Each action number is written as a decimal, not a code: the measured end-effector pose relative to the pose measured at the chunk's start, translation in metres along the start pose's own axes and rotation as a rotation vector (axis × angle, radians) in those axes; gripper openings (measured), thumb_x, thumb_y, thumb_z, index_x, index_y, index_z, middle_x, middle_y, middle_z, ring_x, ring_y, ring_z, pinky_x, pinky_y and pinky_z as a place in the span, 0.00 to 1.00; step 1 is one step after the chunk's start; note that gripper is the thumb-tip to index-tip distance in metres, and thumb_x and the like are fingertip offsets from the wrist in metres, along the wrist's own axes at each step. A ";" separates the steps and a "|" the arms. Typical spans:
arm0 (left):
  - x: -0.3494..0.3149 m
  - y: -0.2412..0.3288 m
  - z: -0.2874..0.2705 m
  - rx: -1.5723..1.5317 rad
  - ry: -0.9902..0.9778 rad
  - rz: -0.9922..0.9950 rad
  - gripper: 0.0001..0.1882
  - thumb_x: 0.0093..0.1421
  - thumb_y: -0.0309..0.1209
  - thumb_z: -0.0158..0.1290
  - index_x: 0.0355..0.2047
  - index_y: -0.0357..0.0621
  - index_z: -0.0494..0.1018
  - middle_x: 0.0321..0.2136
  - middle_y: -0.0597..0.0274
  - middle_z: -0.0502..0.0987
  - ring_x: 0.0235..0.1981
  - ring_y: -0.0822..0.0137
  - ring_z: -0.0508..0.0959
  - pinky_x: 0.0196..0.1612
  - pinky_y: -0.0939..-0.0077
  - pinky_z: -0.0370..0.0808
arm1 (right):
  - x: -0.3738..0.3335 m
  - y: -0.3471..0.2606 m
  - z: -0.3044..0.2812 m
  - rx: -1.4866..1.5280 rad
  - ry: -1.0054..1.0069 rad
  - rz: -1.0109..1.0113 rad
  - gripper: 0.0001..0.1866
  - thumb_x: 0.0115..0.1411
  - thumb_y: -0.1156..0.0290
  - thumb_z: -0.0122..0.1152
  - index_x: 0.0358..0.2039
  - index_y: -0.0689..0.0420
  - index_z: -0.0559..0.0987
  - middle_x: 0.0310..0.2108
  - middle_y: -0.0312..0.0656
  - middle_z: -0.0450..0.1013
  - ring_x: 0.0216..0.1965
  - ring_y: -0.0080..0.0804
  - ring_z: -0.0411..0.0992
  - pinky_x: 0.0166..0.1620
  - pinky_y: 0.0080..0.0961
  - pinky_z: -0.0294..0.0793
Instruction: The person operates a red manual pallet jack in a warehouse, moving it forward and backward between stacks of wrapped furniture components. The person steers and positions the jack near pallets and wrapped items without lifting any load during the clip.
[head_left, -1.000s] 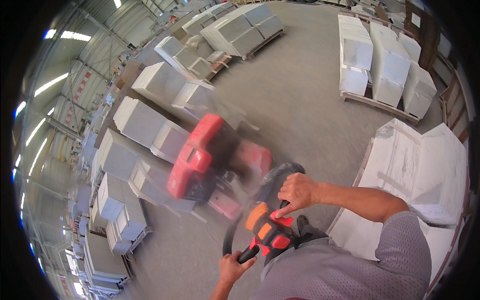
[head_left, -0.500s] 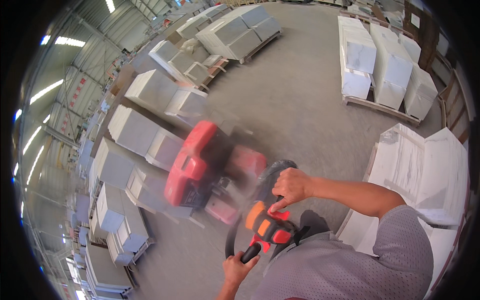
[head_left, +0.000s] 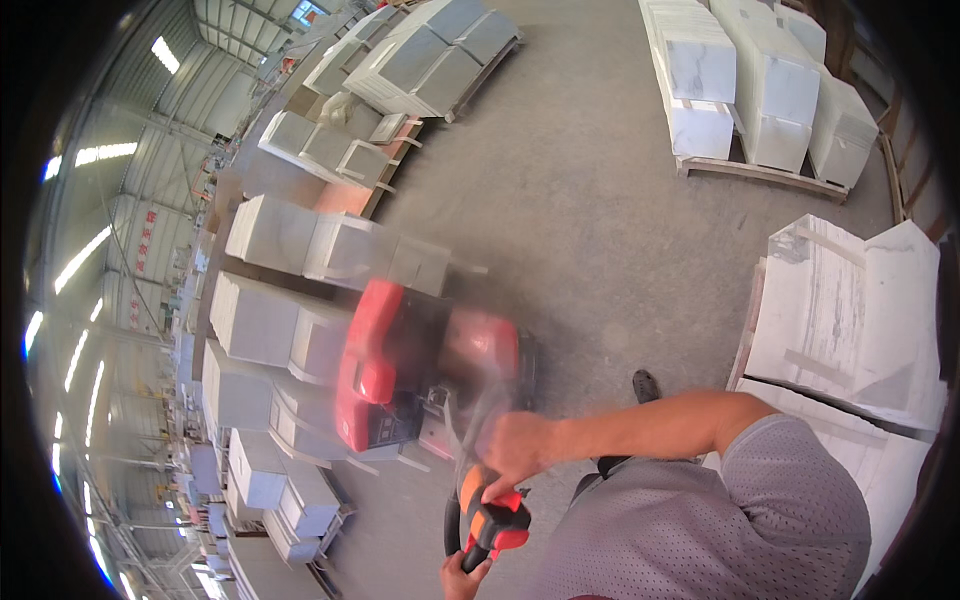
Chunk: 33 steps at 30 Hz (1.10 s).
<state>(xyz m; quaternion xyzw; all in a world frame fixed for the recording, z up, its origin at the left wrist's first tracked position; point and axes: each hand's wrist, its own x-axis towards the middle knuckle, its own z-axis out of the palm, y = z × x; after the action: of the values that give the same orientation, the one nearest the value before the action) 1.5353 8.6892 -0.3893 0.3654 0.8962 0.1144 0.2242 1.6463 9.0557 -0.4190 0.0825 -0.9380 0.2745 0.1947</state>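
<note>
A red and black electric pallet truck [head_left: 368, 385] stands ahead of me, partly blurred. Its control handle [head_left: 478, 505], orange and black with red buttons, is close to my body. My left hand [head_left: 462, 574], near the lower edge, is closed round the handle's black near grip. On the far side my right hand [head_left: 520, 448] is closed over the other grip and hides most of it. Its thumb lies by a red button. My right arm stretches across in front of me, and the truck's forks are not clearly visible.
Pale stone slab stacks [head_left: 265, 240] line the left side on pallets. More white slabs [head_left: 775, 80] stand on a wooden pallet at the far right. Close by my right side are veined white slabs [head_left: 850, 320]. Grey concrete floor [head_left: 570, 180] runs between the rows.
The handle and both my hands have shifted left and lower in view. The red truck body sits lower, and the slab stacks have shifted in view. Both hands keep their hold.
</note>
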 end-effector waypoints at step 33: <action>0.110 0.004 0.035 0.075 0.025 -0.390 0.27 0.45 0.44 0.68 0.37 0.34 0.77 0.25 0.44 0.80 0.30 0.46 0.83 0.33 0.58 0.76 | 0.033 0.076 0.001 0.294 -0.157 -0.097 0.30 0.59 0.40 0.51 0.18 0.53 0.83 0.20 0.43 0.78 0.25 0.42 0.78 0.30 0.39 0.73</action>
<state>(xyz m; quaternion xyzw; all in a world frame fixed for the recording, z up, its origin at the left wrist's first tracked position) 1.4853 8.7716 -0.4536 0.1914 0.9564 0.0400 0.2171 1.5960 9.1174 -0.4429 0.1765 -0.8950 0.3917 0.1197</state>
